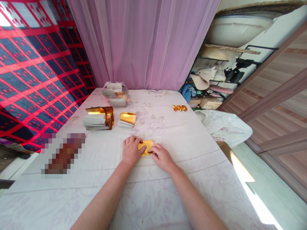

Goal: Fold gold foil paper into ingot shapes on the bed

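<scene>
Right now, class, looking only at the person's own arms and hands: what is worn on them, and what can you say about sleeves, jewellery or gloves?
Both forearms are bare as far as the view reaches, with no sleeve in view. The left hand and right hand wear no gloves. No watch, bracelet or ring is visible on either, though the fingers are too small to rule out a thin ring.
</scene>
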The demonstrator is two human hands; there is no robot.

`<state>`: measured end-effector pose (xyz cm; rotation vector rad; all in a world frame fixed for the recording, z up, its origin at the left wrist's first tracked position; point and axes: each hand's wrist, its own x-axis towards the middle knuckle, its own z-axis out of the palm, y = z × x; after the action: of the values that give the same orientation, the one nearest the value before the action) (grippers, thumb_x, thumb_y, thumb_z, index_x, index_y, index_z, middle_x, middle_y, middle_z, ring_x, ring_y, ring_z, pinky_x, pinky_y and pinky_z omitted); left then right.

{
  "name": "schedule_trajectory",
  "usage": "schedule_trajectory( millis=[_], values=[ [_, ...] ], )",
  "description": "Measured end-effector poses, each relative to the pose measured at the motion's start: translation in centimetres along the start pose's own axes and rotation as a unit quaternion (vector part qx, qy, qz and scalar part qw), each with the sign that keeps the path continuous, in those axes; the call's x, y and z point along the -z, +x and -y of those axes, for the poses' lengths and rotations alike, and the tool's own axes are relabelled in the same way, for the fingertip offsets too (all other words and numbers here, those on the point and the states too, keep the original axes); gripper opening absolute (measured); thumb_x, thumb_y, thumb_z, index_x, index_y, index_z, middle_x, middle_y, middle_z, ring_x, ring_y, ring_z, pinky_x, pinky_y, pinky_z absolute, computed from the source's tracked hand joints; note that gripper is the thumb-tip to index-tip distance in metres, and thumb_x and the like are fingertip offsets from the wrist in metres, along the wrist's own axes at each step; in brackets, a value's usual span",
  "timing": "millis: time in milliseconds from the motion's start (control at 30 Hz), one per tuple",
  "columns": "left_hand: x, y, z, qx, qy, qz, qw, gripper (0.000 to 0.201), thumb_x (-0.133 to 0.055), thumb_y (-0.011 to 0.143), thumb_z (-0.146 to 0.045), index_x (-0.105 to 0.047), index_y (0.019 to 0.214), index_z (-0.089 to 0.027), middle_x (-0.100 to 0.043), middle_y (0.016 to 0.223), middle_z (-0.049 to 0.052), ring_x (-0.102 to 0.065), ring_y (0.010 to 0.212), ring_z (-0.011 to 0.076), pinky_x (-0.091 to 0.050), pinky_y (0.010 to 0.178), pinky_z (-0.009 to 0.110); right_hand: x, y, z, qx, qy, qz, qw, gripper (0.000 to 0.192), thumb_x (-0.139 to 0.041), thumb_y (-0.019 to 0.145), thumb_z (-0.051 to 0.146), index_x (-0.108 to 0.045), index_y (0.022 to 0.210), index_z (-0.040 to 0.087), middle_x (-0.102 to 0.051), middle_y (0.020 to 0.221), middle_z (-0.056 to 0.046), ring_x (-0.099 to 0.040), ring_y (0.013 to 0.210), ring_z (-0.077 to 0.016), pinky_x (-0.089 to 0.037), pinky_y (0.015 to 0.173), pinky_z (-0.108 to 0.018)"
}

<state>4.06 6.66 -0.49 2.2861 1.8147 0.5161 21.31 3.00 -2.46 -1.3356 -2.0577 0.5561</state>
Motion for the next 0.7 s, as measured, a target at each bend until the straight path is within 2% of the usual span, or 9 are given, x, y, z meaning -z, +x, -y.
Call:
schedule_trajectory(
  millis=[200, 333, 433, 500, 700],
  values=[
    [0.4, 0.1, 0.9, -0.026, -0.019, 0.019, 0.999, 0.023, -0.063, 0.083, -0.040, -0.067, 0.100, -0.025, -0.061, 0.111, 0.006, -0.053, 0.107, 0.0272, -0.038, 0.093, 0.043, -0.1, -0.2, -0.2, 0.006, 0.017, -0.015, 1.000, 0.027, -0.053, 0.078, 0.000, -0.064, 0.090, 0.022, -0.062, 0.095, -0.003, -0.059, 0.091, -0.0164, -0.047, 0.083, -0.030],
    [1.0, -0.7, 1.8, -0.079, -0.044, 0.052, 0.995, 0.032, -0.063, 0.083, -0.037, -0.064, 0.113, -0.026, -0.057, 0.128, 0.008, -0.050, 0.120, 0.0272, -0.036, 0.101, 0.043, 0.0, -0.1, 0.1, 0.004, 0.011, -0.016, 1.000, 0.026, -0.053, 0.079, 0.001, -0.064, 0.090, 0.021, -0.062, 0.095, -0.004, -0.059, 0.091, -0.0170, -0.048, 0.083, -0.031],
    [0.8, -1.8, 1.3, -0.072, -0.041, 0.033, 0.996, 0.038, -0.063, 0.082, -0.036, -0.062, 0.117, -0.025, -0.054, 0.135, 0.009, -0.049, 0.124, 0.0279, -0.036, 0.104, 0.044, 0.0, -0.1, 0.1, -0.002, 0.009, -0.014, 1.000, 0.025, -0.052, 0.079, 0.002, -0.064, 0.090, 0.022, -0.062, 0.094, -0.004, -0.060, 0.090, -0.0171, -0.048, 0.081, -0.031],
    [0.5, -2.6, 0.5, -0.038, -0.032, 0.010, 0.999, 0.036, -0.064, 0.081, -0.035, -0.062, 0.115, -0.026, -0.056, 0.133, 0.008, -0.050, 0.122, 0.0279, -0.036, 0.103, 0.045, -0.1, -0.1, 0.1, -0.003, 0.012, -0.016, 1.000, 0.026, -0.053, 0.079, 0.002, -0.064, 0.091, 0.022, -0.063, 0.095, -0.004, -0.060, 0.089, -0.0169, -0.049, 0.081, -0.031],
    [-0.5, -3.4, -0.7, -0.016, -0.021, -0.029, 0.999, 0.032, -0.065, 0.080, -0.034, -0.063, 0.110, -0.024, -0.055, 0.133, 0.010, -0.050, 0.121, 0.0291, -0.035, 0.104, 0.047, -0.2, -0.1, 0.0, 0.000, 0.013, -0.020, 1.000, 0.025, -0.053, 0.080, 0.003, -0.064, 0.091, 0.021, -0.063, 0.094, -0.004, -0.061, 0.087, -0.0168, -0.049, 0.079, -0.031]
  ],
)
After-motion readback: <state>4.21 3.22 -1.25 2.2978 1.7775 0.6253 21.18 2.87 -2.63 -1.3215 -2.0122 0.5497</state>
